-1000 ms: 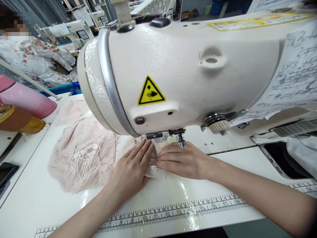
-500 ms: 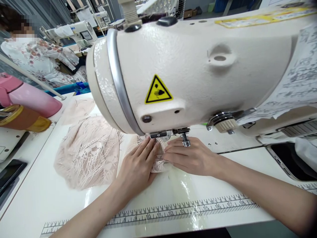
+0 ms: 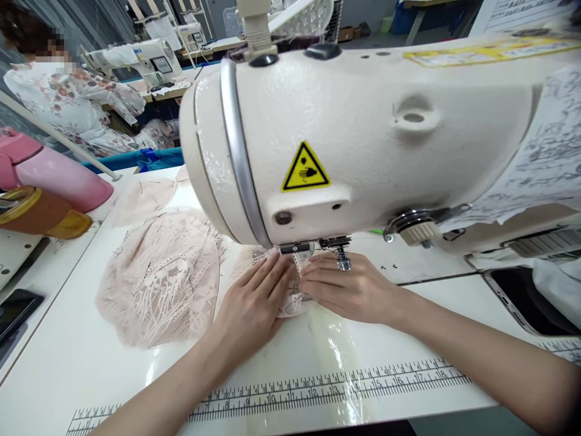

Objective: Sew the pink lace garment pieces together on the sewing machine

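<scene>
Under the head of a white sewing machine (image 3: 367, 145) lies a piece of pale pink lace fabric (image 3: 290, 307). My left hand (image 3: 254, 297) rests flat on this lace, its fingers stretched toward the needle area. At the lace's right edge, my right hand (image 3: 351, 290) has its fingers pressed together on the fabric, the thumb hidden. The machine head covers the needle, and the presser foot cannot be made out. Left of my left hand lies a heap of pink lace and mesh pieces (image 3: 158, 284) with loose dark threads.
A printed ruler (image 3: 313, 393) runs along the table's front. Phones lie at the left (image 3: 18, 312) and right (image 3: 531, 300). A pink bottle (image 3: 59, 172) and an amber cup (image 3: 49, 212) stand at left. Beyond, a person in a floral top (image 3: 68, 109) sits near another sewing machine (image 3: 136, 60).
The view has shifted slightly, so the machine appears a little further right. Both hands stay on the lace in nearly the same position.
</scene>
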Demonstrator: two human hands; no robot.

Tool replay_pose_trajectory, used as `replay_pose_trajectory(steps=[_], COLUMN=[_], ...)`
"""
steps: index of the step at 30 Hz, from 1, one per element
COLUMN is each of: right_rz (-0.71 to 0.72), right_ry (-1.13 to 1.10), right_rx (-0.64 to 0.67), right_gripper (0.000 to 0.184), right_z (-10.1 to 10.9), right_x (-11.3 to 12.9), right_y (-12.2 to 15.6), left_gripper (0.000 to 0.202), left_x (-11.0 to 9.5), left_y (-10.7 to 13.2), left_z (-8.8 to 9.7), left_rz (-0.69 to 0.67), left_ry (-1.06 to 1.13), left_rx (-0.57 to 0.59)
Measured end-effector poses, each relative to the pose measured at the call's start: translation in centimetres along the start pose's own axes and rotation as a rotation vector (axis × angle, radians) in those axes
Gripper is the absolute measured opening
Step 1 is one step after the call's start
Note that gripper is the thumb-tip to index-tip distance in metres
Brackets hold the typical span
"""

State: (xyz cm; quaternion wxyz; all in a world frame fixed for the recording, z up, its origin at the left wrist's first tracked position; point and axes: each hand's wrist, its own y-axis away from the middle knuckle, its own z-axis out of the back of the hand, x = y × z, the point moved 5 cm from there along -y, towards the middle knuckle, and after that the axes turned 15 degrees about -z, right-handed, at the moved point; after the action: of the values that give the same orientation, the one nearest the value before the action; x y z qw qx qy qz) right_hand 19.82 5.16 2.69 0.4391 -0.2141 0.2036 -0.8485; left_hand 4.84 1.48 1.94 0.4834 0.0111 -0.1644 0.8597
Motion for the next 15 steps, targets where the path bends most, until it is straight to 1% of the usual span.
replay_pose_trajectory(steps=[3, 7, 11, 15], right_rz=[0.04, 0.059, 0.061, 0.087], right_ry=[0.019, 0.035, 0.075, 0.096], right_rx=[-0.034, -0.083, -0.052, -0.026], right_gripper=[0.017, 0.013, 0.015, 0.017], right_z=[0.0, 0.1, -0.3, -0.7], right_x=[0.5, 1.3, 2.0, 2.5], right_y=[0.0, -0.1, -0.3, -0.6], left_gripper=[0.047, 0.05, 0.054, 0.051], left_x=[-0.3, -0.1, 0.5, 0.9], left_y=[0.3, 0.9, 1.2, 1.1], left_z=[0.3, 0.2, 0.2, 0.3], left_rz=[-0.07, -0.045, -0.013, -0.014], left_ry=[0.028, 0.064, 0.095, 0.066], left_rx=[-0.039, -0.045, -0.059, -0.063])
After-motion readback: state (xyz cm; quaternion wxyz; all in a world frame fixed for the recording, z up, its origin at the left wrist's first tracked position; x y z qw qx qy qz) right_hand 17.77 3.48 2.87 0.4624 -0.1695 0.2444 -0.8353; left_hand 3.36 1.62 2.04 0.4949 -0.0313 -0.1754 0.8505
